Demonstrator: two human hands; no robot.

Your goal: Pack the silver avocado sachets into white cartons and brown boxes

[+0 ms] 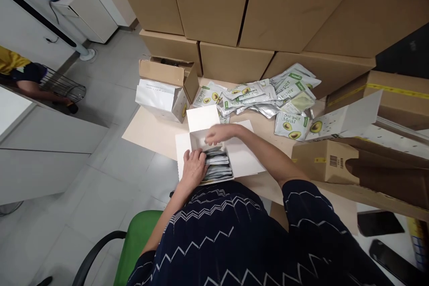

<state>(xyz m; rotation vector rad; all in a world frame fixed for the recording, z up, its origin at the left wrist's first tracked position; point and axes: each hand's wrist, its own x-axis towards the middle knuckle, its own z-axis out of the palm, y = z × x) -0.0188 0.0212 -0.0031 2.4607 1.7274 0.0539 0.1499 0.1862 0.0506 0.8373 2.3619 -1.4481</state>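
An open white carton [241,154] stands at the table's near edge, right in front of my body, with its flaps spread out. Silvery flat packets [217,168] stand in a row in its near part. My left hand [194,167] grips the carton's left wall, its fingers bent over the edge beside the packets. Over the carton's far part is my right hand [219,134], its fingers curled closed; what they hold, if anything, is hidden. Beyond the carton lies a loose heap of "Super Meal" packets [258,94] with avocado pictures.
Another white carton [157,98] stands at the far left of the table. Stacked brown boxes [211,9] wall off the back. At right are an open brown box [325,163] and two phones [380,223]. A green chair [140,232] is below; a person's arm [36,91] shows far left.
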